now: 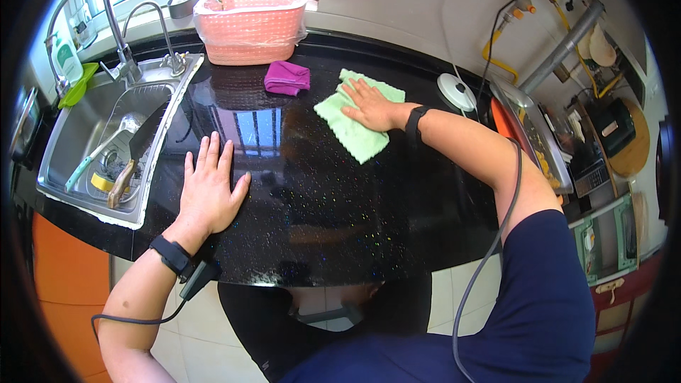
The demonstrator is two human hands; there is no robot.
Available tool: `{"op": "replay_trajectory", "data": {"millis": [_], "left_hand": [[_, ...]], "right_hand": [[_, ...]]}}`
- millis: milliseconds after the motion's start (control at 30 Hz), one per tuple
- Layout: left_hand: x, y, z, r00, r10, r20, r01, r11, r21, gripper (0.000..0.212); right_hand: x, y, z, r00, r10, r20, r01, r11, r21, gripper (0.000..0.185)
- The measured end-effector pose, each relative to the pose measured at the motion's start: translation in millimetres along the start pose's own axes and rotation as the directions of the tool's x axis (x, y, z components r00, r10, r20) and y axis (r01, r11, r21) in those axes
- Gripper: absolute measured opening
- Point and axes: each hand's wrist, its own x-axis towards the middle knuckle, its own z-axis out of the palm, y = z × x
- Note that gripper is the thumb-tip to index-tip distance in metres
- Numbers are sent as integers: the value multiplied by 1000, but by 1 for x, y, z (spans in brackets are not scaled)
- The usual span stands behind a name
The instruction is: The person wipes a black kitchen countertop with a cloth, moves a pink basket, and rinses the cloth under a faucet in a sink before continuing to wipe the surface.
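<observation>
My right hand [368, 107] lies on a light green cloth [362, 141] with scalloped edges. Its palm holds the cloth down on the glossy black countertop [319, 191], fingers stretched over the fabric. Some of the cloth under the palm is hidden. Farther left, my left hand [208, 186] rests flat on the bare countertop near the sink, holding nothing, with its fingers apart. A folded purple cloth [287, 78] sits toward the back, left of the green one.
The steel sink [96, 133] at left holds a cleaver [139, 141], a ladle [101, 149] and a yellow sponge [102, 182]. A pink basket [250, 32] stands at the back. A white round lid [456, 92] and a steel tray [532, 127] are at right. Cables hang by both arms.
</observation>
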Motion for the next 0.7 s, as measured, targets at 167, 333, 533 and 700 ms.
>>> {"op": "replay_trajectory", "data": {"millis": [167,333,533,700], "left_hand": [[0,1,-4,1000,11,16,-12,1000,13,68],[4,3,-8,998,8,66,-9,1000,5,71],[1,1,-10,998,-1,70,0,1000,11,71],[2,1,-7,997,0,77,-1,1000,15,74]], "right_hand": [[74,43,1,992,104,-65,-104,995,8,79],[126,61,1,985,131,-113,-129,991,24,78],[150,29,-12,987,125,-98,-124,992,11,73],[147,-8,-8,987,-93,-129,87,995,-52,64]]}}
